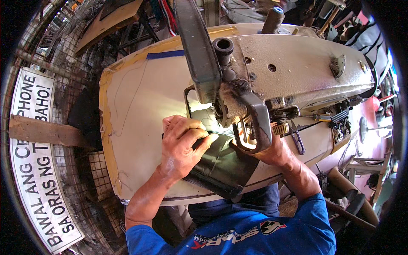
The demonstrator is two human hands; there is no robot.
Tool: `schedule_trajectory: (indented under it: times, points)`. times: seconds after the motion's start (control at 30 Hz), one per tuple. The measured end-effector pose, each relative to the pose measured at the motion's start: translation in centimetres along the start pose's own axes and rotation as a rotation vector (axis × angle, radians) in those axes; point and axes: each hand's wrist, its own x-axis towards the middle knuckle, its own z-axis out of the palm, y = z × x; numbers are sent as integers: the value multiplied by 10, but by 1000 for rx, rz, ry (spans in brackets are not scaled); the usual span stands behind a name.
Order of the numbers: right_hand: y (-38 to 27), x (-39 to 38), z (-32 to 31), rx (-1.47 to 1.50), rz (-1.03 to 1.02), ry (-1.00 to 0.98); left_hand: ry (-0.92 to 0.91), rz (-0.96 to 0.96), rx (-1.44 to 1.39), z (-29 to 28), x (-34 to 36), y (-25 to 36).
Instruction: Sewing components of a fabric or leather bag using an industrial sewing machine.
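Note:
A beige sewing machine point(306, 68) stands over a pale worktable, its lit needle area partly covered by dark metal parts. A black leather-like sheet point(225, 163) lies below the needle area, its near end reaching over the table's front edge. My left hand point(183, 142) is closed at the sheet's far left edge, thumb and index finger pinching it. On the other side, my right hand point(274, 151) rests at the sheet's right side, beneath the machine head. A black looped bracket point(258, 123) hides most of its fingers, so their grip does not show.
A dark thread cone point(273, 20) stands behind the machine. Thread snips point(297, 141) lie right of my right hand. A blue strip point(165, 54) and loose thread lie on the worktable point(140, 140). Wire mesh with a sign point(40, 161) borders the left.

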Motion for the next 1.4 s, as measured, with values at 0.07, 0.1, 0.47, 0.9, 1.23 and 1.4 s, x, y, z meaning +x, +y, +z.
schedule_trajectory:
  times: [0.07, 0.1, 0.47, 0.9, 1.23, 1.4]
  points:
    - [4, 0, 2, -29, -83, 55, -1, -8, -7, 0, -1, 0]
    - [2, 0, 2, -29, -83, 54, 0, -9, -7, 0, -1, 0]
    - [-6, 0, 1, -7, 126, 24, -46, -81, -4, -1, 2, 4]
    - [-13, 5, -2, 6, 39, -7, -234, -105, 34, -10, 4, -4]
    - [-2, -3, -5, 83, 88, -139, -405, 54, -21, -5, 1, -9]
    - [-17, -9, -10, 9, 60, -249, -424, 117, 53, 8, -12, 0]
